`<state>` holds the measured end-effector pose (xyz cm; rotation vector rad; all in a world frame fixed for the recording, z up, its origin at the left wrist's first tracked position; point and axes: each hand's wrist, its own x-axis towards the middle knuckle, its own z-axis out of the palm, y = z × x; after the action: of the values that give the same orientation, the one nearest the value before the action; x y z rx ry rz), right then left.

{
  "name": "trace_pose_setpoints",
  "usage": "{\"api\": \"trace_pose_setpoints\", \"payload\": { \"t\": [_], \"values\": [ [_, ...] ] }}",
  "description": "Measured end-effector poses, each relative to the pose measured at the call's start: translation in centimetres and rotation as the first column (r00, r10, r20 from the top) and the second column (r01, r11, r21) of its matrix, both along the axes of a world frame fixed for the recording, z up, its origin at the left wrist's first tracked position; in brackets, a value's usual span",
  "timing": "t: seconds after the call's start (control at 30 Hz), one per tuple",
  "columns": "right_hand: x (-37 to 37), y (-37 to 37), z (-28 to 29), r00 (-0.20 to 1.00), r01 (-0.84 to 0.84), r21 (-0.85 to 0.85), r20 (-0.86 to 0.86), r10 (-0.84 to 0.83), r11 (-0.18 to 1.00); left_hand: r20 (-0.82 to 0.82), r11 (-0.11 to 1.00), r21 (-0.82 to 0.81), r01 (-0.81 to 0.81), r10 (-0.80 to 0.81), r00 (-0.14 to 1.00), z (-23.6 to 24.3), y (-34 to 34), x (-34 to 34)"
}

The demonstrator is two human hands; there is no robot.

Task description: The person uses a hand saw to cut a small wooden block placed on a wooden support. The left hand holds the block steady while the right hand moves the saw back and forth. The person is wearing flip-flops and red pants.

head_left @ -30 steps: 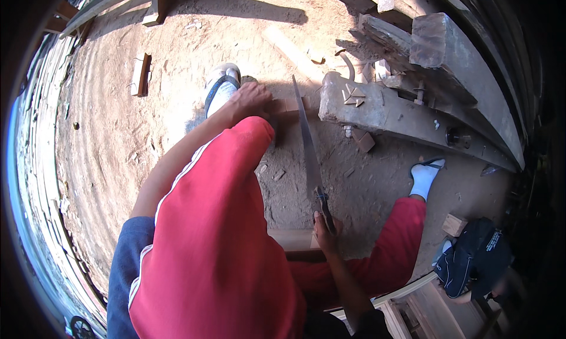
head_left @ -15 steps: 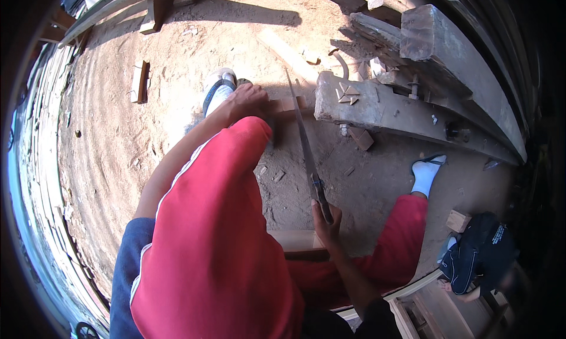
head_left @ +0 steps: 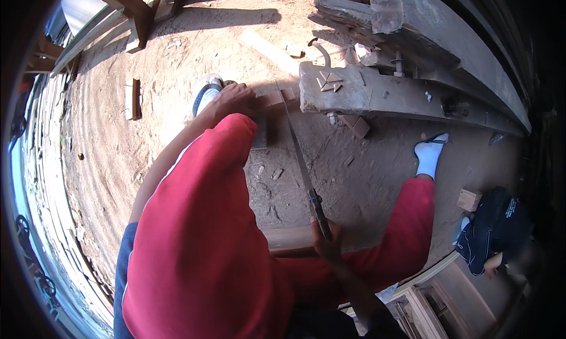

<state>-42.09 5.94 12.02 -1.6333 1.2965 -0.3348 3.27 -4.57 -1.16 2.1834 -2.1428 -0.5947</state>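
My right hand (head_left: 328, 239) is wrapped round the dark handle of a handsaw (head_left: 299, 150). Its long narrow blade points away from me, and the far part crosses a small wooden piece (head_left: 272, 99). Whether the teeth have entered the wood is too small to tell. My left hand (head_left: 236, 98) holds that piece down beside my sandalled left foot (head_left: 207, 92), just beyond my red-clothed knee (head_left: 239, 127). A dark block-like support (head_left: 259, 135) shows partly beneath the left hand.
A thick weathered beam (head_left: 377, 97) bears several small wooden offcuts (head_left: 330, 81). Another heavy timber (head_left: 424, 20) stands behind it. A wooden block (head_left: 469, 200) lies near a person (head_left: 495, 233) in dark clothes at the right. A short reddish wooden piece (head_left: 131, 99) rests on the dirt at left.
The saw has drawn back toward me along its length, with my right hand. My left hand stays on the wooden piece. The whole view has shifted slightly.
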Motion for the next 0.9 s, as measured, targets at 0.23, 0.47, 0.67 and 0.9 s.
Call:
{"api": "trace_pose_setpoints", "payload": {
  "t": [0.23,0.47,0.67,0.9],
  "values": [
    [0.1,-2.3,1.2,0.996,-0.08,-0.017,0.041,0.08,0.997,0.044,0.998,0.062,0.0,-0.003,0.999,1.0,-0.9,0.3],
    [-1.6,-2.5,1.1,0.999,0.034,0.178,0.008,-0.036,0.984,0.015,0.999,0.025,0.047,-0.047,0.999,1.2,-0.9,1.0],
    [0.9,-3.7,2.6,0.985,0.034,0.207,0.161,-0.068,0.978,-0.012,0.998,0.058,0.028,-0.027,1.0,3.1,-1.5,-0.1],
    [3.9,-4.4,4.6,0.945,0.154,0.223,0.252,-0.21,0.963,-0.024,0.99,0.138,0.034,-0.031,0.999,3.8,-1.0,1.3]
  ]
}}
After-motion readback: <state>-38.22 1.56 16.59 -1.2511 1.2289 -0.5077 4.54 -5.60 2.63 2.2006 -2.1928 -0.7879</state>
